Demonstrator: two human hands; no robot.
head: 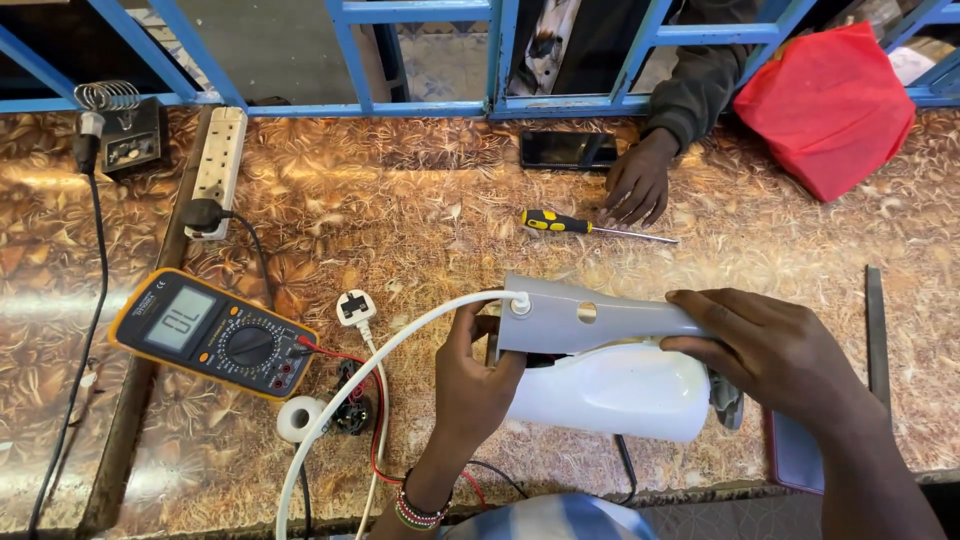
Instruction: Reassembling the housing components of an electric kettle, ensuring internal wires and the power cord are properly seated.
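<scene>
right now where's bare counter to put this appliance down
Free: the stretch between the power strip and the screwdriver, and the right side between the red bag and the metal bar. Crowded: by the multimeter, its leads, the plug and tape roll.

Left hand rises from the lower edge, palm away from the camera, fingers curled closed in a grip, beaded bands on the wrist. Right hand enters from the lower right, palm down, fingers extended leftward and bent in a clasp.

Multimeter: 1. Screwdriver: 1. Phone: 1. Power strip: 1. Tape roll: 1. Red bag: 1. White-grey appliance: 1.
</scene>
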